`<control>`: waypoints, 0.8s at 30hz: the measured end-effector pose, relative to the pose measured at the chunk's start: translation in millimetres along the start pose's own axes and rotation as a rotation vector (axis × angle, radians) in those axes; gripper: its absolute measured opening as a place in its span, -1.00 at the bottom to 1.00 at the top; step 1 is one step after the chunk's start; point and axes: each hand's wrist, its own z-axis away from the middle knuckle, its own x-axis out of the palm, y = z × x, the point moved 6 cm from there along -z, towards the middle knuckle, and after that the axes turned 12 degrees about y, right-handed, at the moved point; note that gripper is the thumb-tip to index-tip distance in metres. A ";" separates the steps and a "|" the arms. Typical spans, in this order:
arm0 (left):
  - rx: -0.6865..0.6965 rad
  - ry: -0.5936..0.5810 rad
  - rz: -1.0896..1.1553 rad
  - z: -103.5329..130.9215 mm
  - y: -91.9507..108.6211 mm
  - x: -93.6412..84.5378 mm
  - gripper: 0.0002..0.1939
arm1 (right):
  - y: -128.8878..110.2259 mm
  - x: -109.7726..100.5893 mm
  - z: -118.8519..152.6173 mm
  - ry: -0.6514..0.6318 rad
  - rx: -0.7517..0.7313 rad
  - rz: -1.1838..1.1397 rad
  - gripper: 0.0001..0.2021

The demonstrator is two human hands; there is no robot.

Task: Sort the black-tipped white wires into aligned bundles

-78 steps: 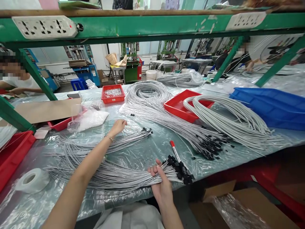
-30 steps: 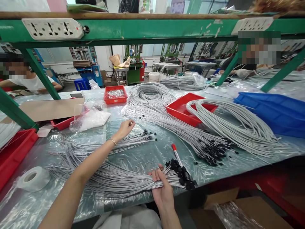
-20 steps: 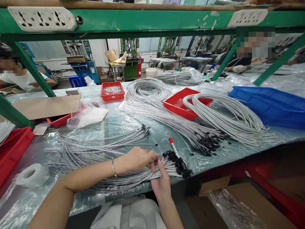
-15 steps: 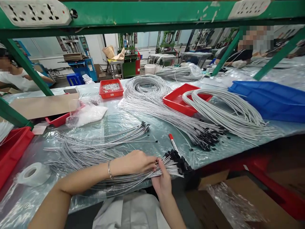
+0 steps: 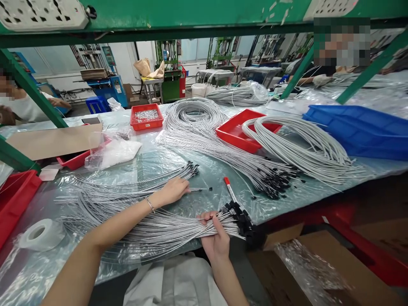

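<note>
My right hand (image 5: 216,238) is wrapped round a thick bundle of grey cables (image 5: 178,227) near their black connector ends (image 5: 242,219), at the front edge of the table. Beyond it, my left hand (image 5: 174,190), with a bracelet at the wrist, reaches over the cables. Its fingers are closed at a thin cable (image 5: 195,189), whose black end lies just right of the fingertips; the grip itself is partly hidden. Just behind the left hand is a smaller group of cables (image 5: 165,174) with black ends. A red-capped marker (image 5: 230,189) lies beside the held bundle.
Behind lie a large cable bundle (image 5: 219,148), a red tray (image 5: 236,142), a cable coil (image 5: 296,144) and a blue bin (image 5: 353,131). A red tray of small metal parts (image 5: 146,123) stands farther back. A tape roll (image 5: 43,234) sits left. A green frame (image 5: 191,29) spans overhead.
My left hand has moved away from the bundle, left and back, to the thin cable on the table. My right hand keeps hold of the bundle. The view has shifted slightly.
</note>
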 end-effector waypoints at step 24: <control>0.037 -0.117 0.118 3.5 22.9 -21.5 -0.56 | 4.6 0.7 -1.1 0.141 0.080 -0.073 -0.77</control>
